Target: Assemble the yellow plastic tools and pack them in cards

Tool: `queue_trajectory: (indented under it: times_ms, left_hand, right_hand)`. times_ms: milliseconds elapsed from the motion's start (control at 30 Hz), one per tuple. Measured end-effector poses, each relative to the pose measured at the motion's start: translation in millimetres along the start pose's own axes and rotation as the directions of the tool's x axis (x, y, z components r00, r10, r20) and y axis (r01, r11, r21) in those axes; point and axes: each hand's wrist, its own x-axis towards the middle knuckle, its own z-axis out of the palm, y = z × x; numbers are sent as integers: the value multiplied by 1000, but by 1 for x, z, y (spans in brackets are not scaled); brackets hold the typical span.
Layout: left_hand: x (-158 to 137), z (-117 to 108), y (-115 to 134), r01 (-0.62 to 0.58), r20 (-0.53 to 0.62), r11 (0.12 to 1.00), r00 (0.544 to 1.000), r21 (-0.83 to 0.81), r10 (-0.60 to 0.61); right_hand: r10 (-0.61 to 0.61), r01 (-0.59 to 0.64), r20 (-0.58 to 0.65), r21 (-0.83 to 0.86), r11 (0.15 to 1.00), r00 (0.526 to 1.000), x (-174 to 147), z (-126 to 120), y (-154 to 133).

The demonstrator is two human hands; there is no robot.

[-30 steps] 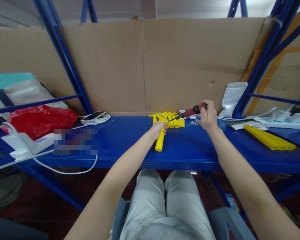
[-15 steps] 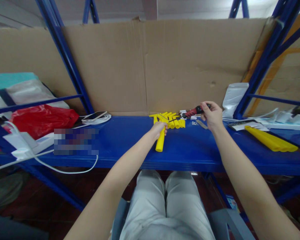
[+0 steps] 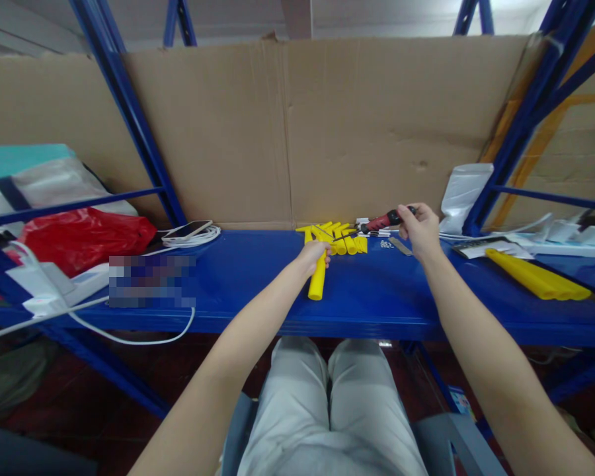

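Observation:
My left hand [image 3: 318, 256] is closed around a yellow T-shaped piece with a tubular handle [image 3: 317, 284], held over the blue shelf. In my right hand [image 3: 420, 228] is a screwdriver [image 3: 379, 223] with a red and black handle, its shaft slanting down to the left. The shaft's tip reaches the yellow piece close to my left fingers; the exact contact point is too small to make out. Just behind, several similar yellow pieces [image 3: 350, 246] lie in a row. Small pale parts [image 3: 386, 244] and a flat grey strip [image 3: 400, 246] lie below the screwdriver handle.
Cardboard [image 3: 218, 132] stands upright along the shelf's back. To the left are a phone [image 3: 191, 229] on a coiled white cable, a red plastic bag [image 3: 86, 238] and a power strip [image 3: 86, 284]. Yellow tubes [image 3: 540, 277] and another power strip [image 3: 570, 246] lie at the right.
Almost nothing differs. My right hand and the screwdriver handle have shifted or turned very slightly; my left hand keeps its hold on the yellow piece.

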Motion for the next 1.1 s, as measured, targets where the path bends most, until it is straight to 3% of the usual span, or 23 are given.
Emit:
queue_trajectory:
  times_ms: [100, 367, 633, 833, 1100]
  left_hand:
    - [1, 0, -1, 4, 15, 1000, 1000, 3, -4]
    - [-1, 0, 0, -16, 4, 1000, 1000, 16, 16]
    - [2, -1, -1, -21, 2, 1000, 1000, 24, 21]
    - [0, 0, -1, -23, 12, 1000, 1000, 22, 22]
    - [-2, 0, 1, -33, 3, 999, 999, 12, 33]
  right_hand:
    - [32, -30, -61, 38, 999, 998, 0, 1, 0]
    - [118, -113, -79, 68, 991, 990, -4, 4, -7]
    - [156, -164, 76, 113, 980, 985, -6, 6, -18]
    - [77, -75, -35, 72, 995, 996, -2, 2, -8]
    - [137, -132, -51, 86, 987, 989, -4, 3, -10]
